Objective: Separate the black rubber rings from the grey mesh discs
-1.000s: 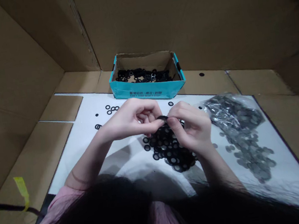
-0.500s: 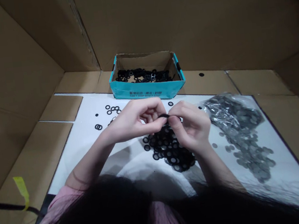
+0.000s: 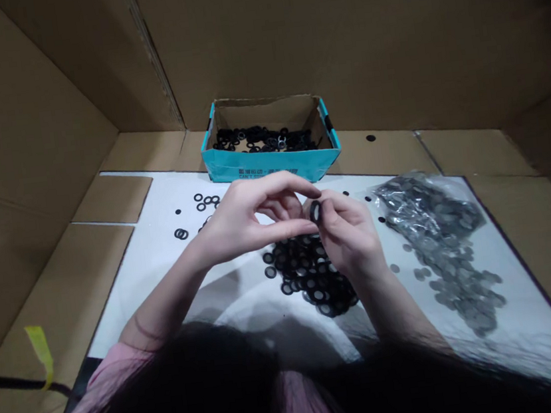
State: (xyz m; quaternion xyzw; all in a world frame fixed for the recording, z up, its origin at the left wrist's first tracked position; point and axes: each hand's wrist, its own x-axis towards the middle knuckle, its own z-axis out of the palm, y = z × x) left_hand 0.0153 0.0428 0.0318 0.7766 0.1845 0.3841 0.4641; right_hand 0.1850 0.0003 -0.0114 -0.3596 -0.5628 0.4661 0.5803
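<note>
Between my two hands is a black ring [image 3: 316,212] with a pale grey centre, turned so its face shows. My right hand [image 3: 351,227] is closed and pinches it between thumb and fingers. My left hand [image 3: 251,216] curves around it from the left, its thumb at the lower edge and index fingertip at the upper edge; the exact contact is hard to make out. Just below the hands lies a pile of black rings with grey centres [image 3: 314,275] on the white table surface [image 3: 159,281].
Behind the hands stands a turquoise box [image 3: 230,166] of black rings. To the right, a clear plastic bag [image 3: 426,205] holds grey discs, with loose grey discs [image 3: 472,296] spilling before it. Several bare rings [image 3: 181,234] lie left. Cardboard walls [image 3: 335,38] enclose the table.
The ring, edge-on between my fingertips half a second ago, now shows its face. My left index finger has stretched over its top, and my right hand has shifted slightly left.
</note>
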